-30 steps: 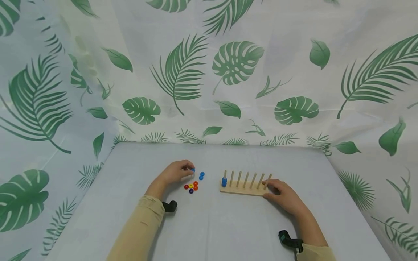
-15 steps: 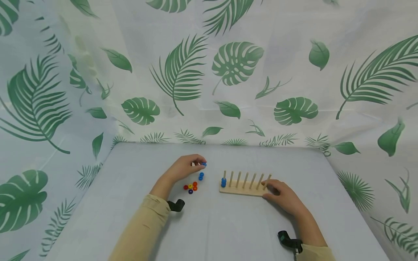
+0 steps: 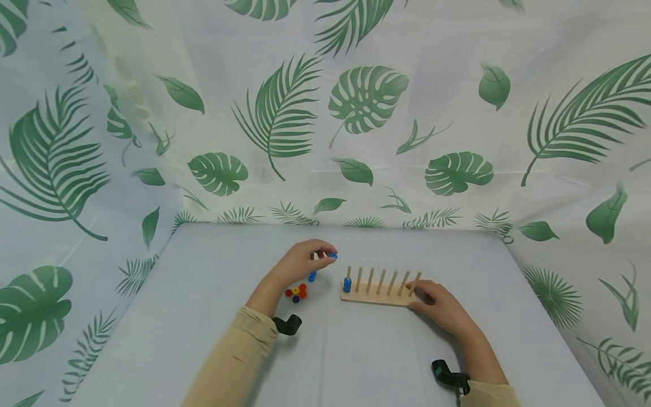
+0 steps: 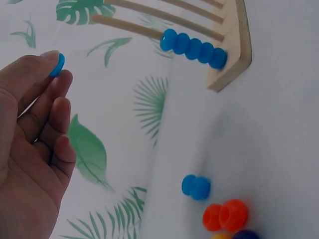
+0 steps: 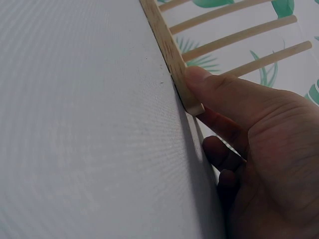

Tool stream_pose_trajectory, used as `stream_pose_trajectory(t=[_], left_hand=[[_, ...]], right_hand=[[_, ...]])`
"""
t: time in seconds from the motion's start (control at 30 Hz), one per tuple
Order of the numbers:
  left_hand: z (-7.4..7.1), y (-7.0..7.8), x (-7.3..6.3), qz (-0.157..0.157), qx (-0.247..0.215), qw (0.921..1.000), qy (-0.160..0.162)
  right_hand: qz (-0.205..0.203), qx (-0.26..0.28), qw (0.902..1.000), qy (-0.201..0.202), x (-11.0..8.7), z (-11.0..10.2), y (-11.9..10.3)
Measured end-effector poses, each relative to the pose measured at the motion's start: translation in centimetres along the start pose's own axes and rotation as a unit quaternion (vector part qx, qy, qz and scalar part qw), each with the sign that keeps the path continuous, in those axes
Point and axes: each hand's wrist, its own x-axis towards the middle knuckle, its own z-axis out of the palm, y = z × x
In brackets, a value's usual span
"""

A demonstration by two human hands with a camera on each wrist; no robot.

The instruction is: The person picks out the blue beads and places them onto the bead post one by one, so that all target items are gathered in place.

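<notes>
Over a white table [image 3: 356,350], pinched a blue bead [image 3: 333,256] in left hand [image 3: 299,264]; gripped one end of rack [image 3: 376,297] in right hand [image 3: 443,308]; probably needed steady bracing.

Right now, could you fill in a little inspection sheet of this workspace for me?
Surface: pale tabletop.
Job's things: wooden pegboard; threaded blue beads on its leftmost peg; loose blue beads, orange beads, red bead, yellow bead and dark bead left of it.
Clutter: nothing seen.
Left hand: pinches a raised blue bead.
Right hand: holds the pegboard's right end.
Cables: nothing seen.
Surroundings: white leaf-printed sheeting behind and at both sides.
</notes>
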Motion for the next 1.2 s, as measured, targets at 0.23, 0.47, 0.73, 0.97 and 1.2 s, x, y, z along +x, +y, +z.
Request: stream_pose_trajectory(t=[0.23, 0.47, 0.73, 0.97, 1.2], left_hand=[[0.8, 0.8, 0.2, 0.014, -0.010, 0.9997, 0.015], [1.8, 1.3, 0.4, 0.027, -0.017, 0.9993, 0.017], [2.9, 1.3, 0.5, 0.023, -0.026, 0.9994, 0.011], [3.4, 1.1, 0.5, 0.009, -0.026, 0.9996, 0.006], [3.5, 1.1, 0.7, 0.010, -0.025, 0.9996, 0.001]], right_hand=[[0.002, -0.003, 1.0000, 0.001, 0.0, 0.0, 0.1], [0.004, 0.001, 1.0000, 0.001, -0.1, 0.0, -0.1], [0.001, 0.002, 1.0000, 0.001, -0.2, -0.1, -0.4], [0.002, 0.001, 1.0000, 0.001, -0.1, -0.1, -0.4], [0.002, -0.003, 1.0000, 0.000, -0.1, -0.1, -0.1]])
